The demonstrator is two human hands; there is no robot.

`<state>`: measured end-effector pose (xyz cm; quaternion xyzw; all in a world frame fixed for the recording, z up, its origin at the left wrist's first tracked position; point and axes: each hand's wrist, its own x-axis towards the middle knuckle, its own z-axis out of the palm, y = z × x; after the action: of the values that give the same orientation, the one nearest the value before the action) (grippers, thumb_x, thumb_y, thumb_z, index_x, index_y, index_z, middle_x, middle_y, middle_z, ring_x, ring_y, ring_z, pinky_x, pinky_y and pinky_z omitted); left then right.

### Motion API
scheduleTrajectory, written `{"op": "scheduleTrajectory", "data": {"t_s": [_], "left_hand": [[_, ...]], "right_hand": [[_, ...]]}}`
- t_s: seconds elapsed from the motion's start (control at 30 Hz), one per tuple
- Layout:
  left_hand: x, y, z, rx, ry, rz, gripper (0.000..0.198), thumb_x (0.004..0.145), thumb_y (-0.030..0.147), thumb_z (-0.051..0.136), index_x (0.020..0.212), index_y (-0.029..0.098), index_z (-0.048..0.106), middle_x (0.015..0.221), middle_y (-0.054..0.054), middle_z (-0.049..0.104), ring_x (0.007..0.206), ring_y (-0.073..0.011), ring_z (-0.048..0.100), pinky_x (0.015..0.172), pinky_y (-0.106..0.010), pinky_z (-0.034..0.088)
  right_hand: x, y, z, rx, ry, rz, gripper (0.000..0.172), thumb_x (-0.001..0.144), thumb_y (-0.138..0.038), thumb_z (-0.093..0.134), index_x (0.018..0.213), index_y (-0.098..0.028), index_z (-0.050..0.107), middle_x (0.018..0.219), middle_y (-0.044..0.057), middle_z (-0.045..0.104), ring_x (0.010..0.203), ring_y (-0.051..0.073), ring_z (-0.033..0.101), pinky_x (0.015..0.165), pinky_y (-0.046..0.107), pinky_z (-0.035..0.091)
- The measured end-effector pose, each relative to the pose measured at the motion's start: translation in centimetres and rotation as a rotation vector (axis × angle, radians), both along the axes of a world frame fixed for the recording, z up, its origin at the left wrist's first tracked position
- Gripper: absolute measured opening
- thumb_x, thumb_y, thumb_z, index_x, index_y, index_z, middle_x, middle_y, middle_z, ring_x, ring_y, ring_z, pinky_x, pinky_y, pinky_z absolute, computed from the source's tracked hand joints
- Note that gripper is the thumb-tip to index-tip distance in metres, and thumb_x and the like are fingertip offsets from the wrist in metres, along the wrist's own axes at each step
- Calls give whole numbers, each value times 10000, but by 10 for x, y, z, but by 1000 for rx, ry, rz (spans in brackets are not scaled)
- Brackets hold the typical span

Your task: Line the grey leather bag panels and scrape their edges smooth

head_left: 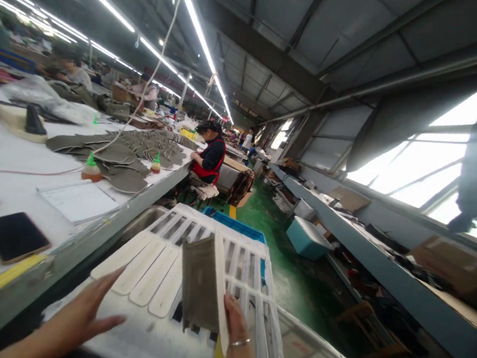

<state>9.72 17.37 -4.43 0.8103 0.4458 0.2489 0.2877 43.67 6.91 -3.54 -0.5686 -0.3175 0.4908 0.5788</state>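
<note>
My right hand, a bangle at its wrist, grips the white edge of a grey-brown panel that stands tilted above a white slatted rack. Whether the panel and its long white strip are one piece I cannot tell. My left hand is open, its thumb and fingers apart, over the rack's left side. Nothing is in it. Just beyond its fingertips, several white rounded strips lie side by side on the rack.
On the white table at left are a phone, a notepad, green-tipped glue bottles and grey-brown cut pieces. A co-worker sits farther along it. A blue bin and a turquoise box stand on the floor.
</note>
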Motion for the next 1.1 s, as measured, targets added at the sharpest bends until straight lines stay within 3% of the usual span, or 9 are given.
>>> {"op": "scheduleTrajectory", "data": {"t_s": [0.07,0.17,0.23,0.3,0.43,0.53,0.67,0.83,1.1], "left_hand": [[7,-8,54,53,-135,-81,759,660,527,609,1291,156,408,1299,-134,479,1205,-283,415,993,-387,351],[9,-25,115,-281,-130,-353,420,743,511,535,966,167,625,820,-21,652,734,-173,592,666,-266,490],[0,-41,137,-337,-116,-275,384,766,508,517,745,146,641,609,26,579,556,-111,516,534,-204,428],[-16,-63,148,-218,-65,-122,388,773,506,521,680,145,630,560,40,538,530,-93,476,503,-185,374],[-43,-118,149,106,98,-7,356,801,488,504,689,176,631,604,23,562,581,-115,509,532,-202,367],[-52,-151,143,179,124,-11,328,831,458,475,728,197,643,630,12,564,583,-118,527,540,-205,378],[-62,-173,130,143,117,10,276,832,430,484,795,205,640,688,6,588,631,-127,560,578,-201,409],[-83,-182,117,-2,19,-58,199,819,362,519,907,209,610,867,-5,622,789,-144,587,683,-193,449],[-112,-182,106,195,81,16,186,847,319,478,965,214,577,950,-14,601,834,-145,580,754,-214,442]], "right_hand": [[-19,-12,20,-30,26,168,545,487,-568,718,807,-136,631,673,46,636,595,185,591,566,280,474],[-48,-26,45,-73,57,363,523,522,-504,750,858,-116,652,688,44,637,600,177,586,572,274,471],[-62,-38,60,-25,3,418,490,695,-531,635,1011,-157,628,859,53,650,760,184,604,705,290,475],[-71,-56,77,131,-218,454,575,815,-611,425,1179,-182,544,1079,82,598,987,214,556,863,338,427],[-92,-101,104,177,-629,529,913,683,-618,603,1408,-228,208,1338,107,395,1115,263,477,936,400,388],[-119,-123,105,161,-957,525,1130,562,-492,751,1428,-209,82,1404,127,291,1226,296,363,1002,439,329],[-146,-130,88,197,-1141,445,1037,655,-330,680,1428,-149,13,1387,154,306,1251,288,324,1028,450,304],[-146,-125,77,375,-1348,369,983,674,-241,614,1425,-144,-13,1416,153,245,1278,301,252,1041,489,269],[-162,-109,74,463,-1340,479,998,647,-258,626,1409,-86,5,1366,191,297,1236,306,297,1014,476,310]]}}
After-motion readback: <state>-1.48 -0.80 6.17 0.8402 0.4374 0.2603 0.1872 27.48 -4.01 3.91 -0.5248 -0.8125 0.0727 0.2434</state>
